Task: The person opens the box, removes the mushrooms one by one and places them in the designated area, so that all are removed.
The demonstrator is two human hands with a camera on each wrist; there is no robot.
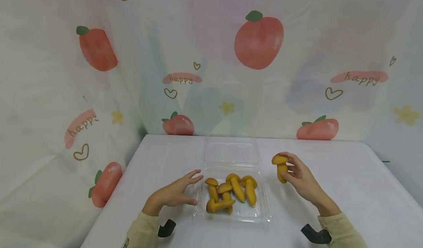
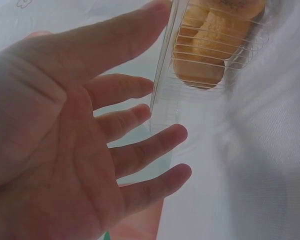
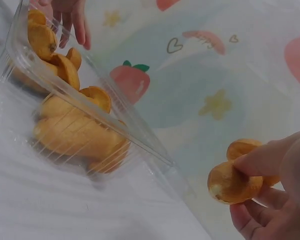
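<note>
A yellow-brown mushroom [image 1: 281, 167] is pinched between the thumb and fingers of my right hand [image 1: 302, 180], held upright with its cap on top, to the right of a clear plastic box [image 1: 257, 215]. In the right wrist view the mushroom [image 3: 230, 185] shows its stem end toward the camera. Several similar mushrooms [image 1: 236, 187] lie inside the box, one of them crosswise over others. At the box's left side is my left hand [image 1: 175, 193], fingers spread and holding nothing. The left wrist view shows the left hand [image 2: 80, 145] with its thumb by the box wall.
The box's clear lid [image 1: 231, 154] lies folded back toward the rear of the white table [image 1: 172, 149]. Behind the table hangs a pale cloth [image 1: 211, 105] printed with fruit and hearts; more of it covers the left side.
</note>
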